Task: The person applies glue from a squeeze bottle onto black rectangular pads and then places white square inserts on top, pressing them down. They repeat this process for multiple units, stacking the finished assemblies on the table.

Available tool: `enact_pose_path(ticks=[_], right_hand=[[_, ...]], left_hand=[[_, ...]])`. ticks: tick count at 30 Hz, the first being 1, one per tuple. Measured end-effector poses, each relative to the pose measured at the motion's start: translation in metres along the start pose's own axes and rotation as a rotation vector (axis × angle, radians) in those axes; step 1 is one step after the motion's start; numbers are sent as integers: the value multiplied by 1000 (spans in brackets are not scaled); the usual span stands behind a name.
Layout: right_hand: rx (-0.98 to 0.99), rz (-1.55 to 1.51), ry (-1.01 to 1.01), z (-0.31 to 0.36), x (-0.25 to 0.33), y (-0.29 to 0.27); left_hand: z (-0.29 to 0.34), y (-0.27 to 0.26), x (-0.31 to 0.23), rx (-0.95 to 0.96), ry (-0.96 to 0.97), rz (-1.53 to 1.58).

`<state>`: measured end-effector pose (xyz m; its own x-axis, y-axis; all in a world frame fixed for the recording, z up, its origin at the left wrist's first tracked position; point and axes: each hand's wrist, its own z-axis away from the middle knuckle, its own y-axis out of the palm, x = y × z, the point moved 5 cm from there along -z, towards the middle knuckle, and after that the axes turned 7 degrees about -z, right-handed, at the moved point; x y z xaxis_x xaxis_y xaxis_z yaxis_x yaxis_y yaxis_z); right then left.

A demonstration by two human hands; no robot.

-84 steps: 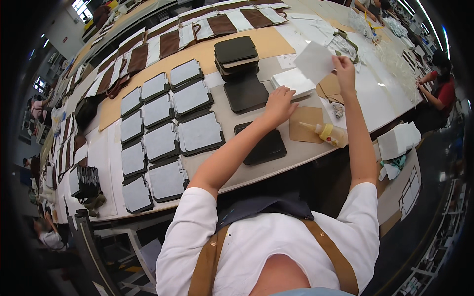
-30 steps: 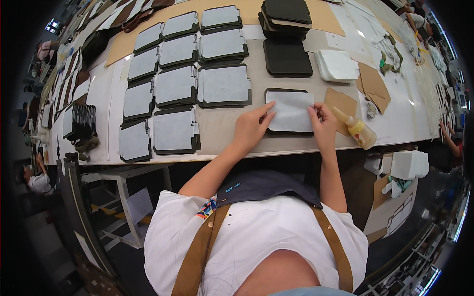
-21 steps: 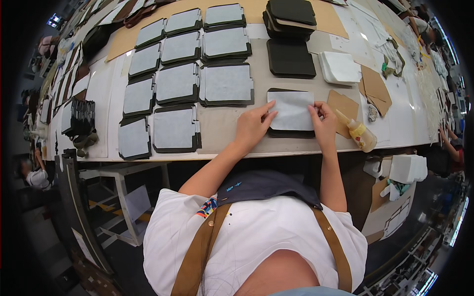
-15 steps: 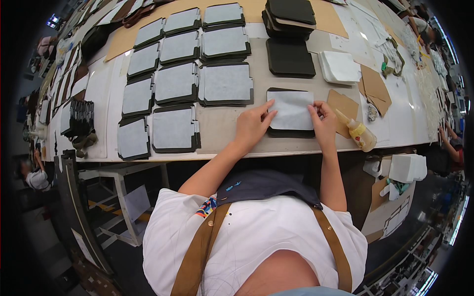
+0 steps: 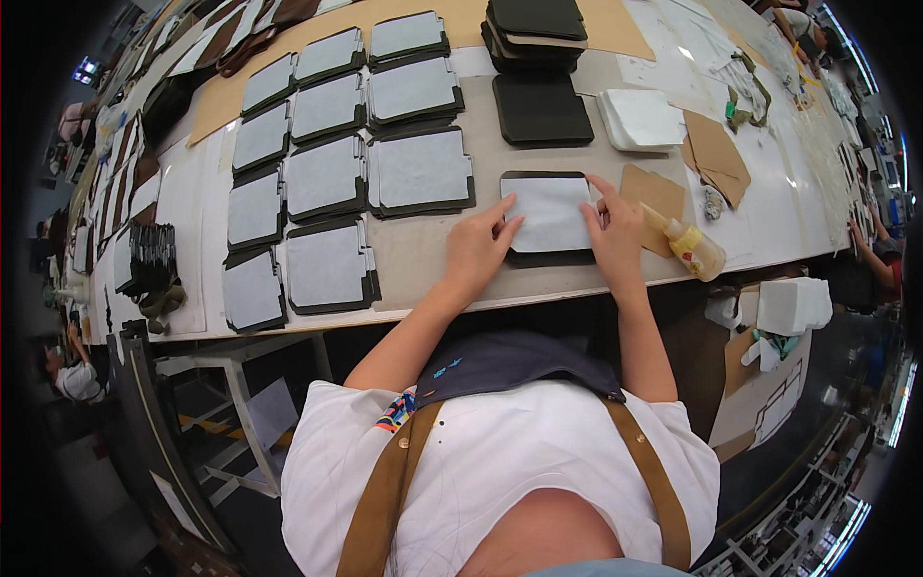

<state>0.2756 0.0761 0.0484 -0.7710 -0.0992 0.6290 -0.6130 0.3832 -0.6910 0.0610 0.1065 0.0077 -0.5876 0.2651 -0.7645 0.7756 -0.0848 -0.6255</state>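
A pale grey-white rectangular sheet (image 5: 546,213) lies on a slightly larger dark panel (image 5: 550,258), whose strips show at the far and near edges. My left hand (image 5: 477,245) is at the sheet's left edge, its thumb and forefinger apart and touching it. At the right edge, my right hand (image 5: 617,231) has its forefinger stretched toward the far corner and its thumb lower down on the sheet. Its other fingers are partly hidden. Just beyond lies a bare dark panel stack (image 5: 543,109), with a stack of white sheets (image 5: 639,120) to its right.
Rows of dark panels topped with pale sheets (image 5: 325,178) cover the table's left. A taller dark stack (image 5: 535,29) stands at the back. Right of my hand are brown card pieces (image 5: 654,197) and a yellowish glue bottle (image 5: 699,253). Another person's arm (image 5: 873,258) shows far right.
The view has shifted, moving the table things leftward. My right forefinger has straightened toward the far corner, and both hands' fingers have loosened from the sheet's edges. The sheet lies flatter on the panel.
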Motion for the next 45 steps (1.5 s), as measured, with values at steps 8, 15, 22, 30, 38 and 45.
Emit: enact_pose_path(ticks=[8, 15, 22, 30, 38, 45], right_hand=[[32, 82, -78, 2, 1, 3], [32, 74, -80, 1, 3, 2], [34, 85, -95, 0, 0, 4], [57, 190, -77, -1, -4, 3], [78, 216, -171, -2, -5, -2], [58, 281, -154, 2, -23, -5]], left_hand=[[0, -2, -2, 14, -7, -10], [0, -1, -2, 6, 4, -21], [0, -3, -7, 3, 51, -92], [1, -8, -12, 56, 59, -203], [-5, -17, -19, -5, 247, -387], [-5, -22, -10, 54, 253, -455]])
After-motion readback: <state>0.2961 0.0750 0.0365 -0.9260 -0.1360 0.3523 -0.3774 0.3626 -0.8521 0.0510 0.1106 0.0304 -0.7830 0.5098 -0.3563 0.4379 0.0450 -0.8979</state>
